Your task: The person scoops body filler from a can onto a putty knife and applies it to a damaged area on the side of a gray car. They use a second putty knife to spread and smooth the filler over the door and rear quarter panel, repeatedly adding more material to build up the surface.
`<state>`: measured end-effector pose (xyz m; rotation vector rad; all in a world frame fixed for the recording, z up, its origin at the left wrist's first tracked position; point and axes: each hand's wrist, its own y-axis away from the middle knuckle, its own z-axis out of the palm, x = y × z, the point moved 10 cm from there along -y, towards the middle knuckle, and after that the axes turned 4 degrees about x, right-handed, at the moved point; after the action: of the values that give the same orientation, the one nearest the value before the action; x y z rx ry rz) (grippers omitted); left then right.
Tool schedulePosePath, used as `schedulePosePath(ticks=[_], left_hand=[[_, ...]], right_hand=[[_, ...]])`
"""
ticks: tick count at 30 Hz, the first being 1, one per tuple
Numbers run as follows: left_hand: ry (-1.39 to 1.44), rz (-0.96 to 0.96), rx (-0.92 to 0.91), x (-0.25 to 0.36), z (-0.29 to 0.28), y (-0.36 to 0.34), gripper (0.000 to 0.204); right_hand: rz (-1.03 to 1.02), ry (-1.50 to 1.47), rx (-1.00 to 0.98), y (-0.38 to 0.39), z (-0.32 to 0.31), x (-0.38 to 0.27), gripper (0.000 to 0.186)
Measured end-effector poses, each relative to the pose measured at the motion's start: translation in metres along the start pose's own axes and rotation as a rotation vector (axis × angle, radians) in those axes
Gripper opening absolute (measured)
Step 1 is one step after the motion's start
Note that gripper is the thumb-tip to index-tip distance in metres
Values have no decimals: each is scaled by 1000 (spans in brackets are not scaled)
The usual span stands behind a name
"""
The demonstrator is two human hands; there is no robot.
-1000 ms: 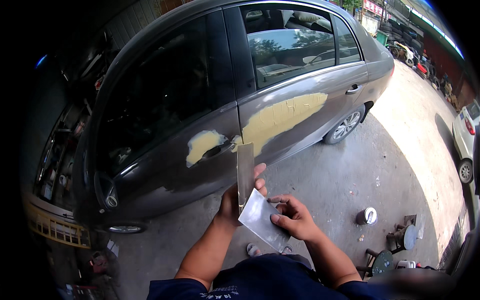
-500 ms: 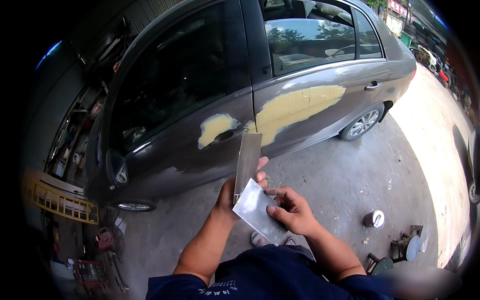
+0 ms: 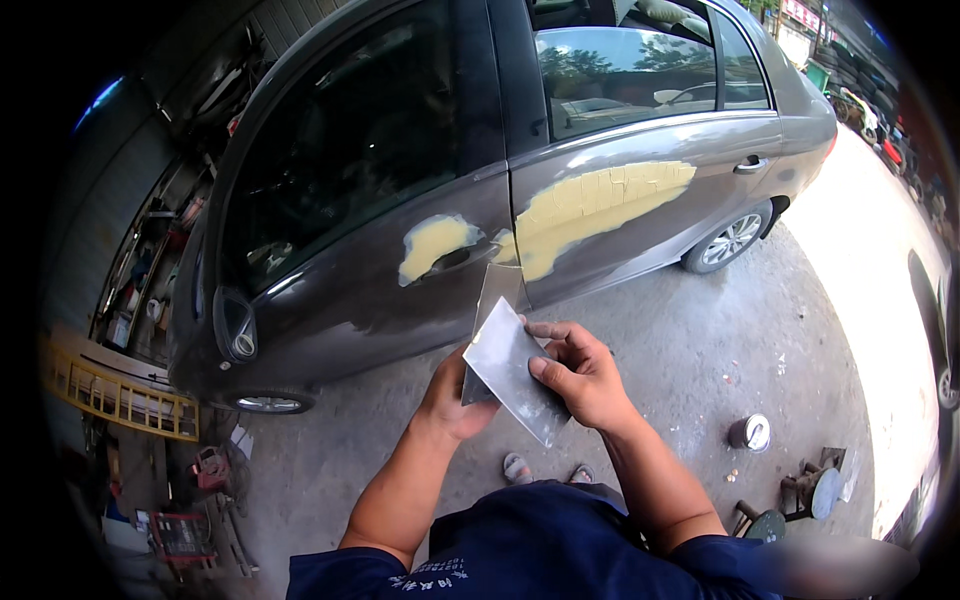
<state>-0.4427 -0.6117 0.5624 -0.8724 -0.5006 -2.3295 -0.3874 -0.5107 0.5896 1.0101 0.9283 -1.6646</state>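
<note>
My left hand is closed around a long grey-brown flat plate that looks like a putty board; its far end points toward the car. In my right hand, pinched between thumb and fingers, is a thin silver metal putty spreader. It lies tilted across the plate and hides much of it; a bit of pale putty shows at its left edge. Beyond my hands stands a dark grey car. Yellow putty covers a large patch on its rear door and a smaller patch by the front door handle.
On the concrete floor at right stand a tin and small round-topped stools. A yellow ladder-like frame lies at left, with a red toolbox below it. Shelves of clutter line the left wall.
My right hand and the spreader have moved up along the plate, away from my body, covering more of it. My left hand keeps its hold on the plate.
</note>
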Motion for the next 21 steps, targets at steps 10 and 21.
schedulePosePath(ticks=[10,21], left_hand=[[-698,638,369,71,-24,18,42],[-118,431,44,68,-12,16,34]], right_hand=[[203,-277,100,19,-21,72,42],[-170,401,165,3,-34,31,38]])
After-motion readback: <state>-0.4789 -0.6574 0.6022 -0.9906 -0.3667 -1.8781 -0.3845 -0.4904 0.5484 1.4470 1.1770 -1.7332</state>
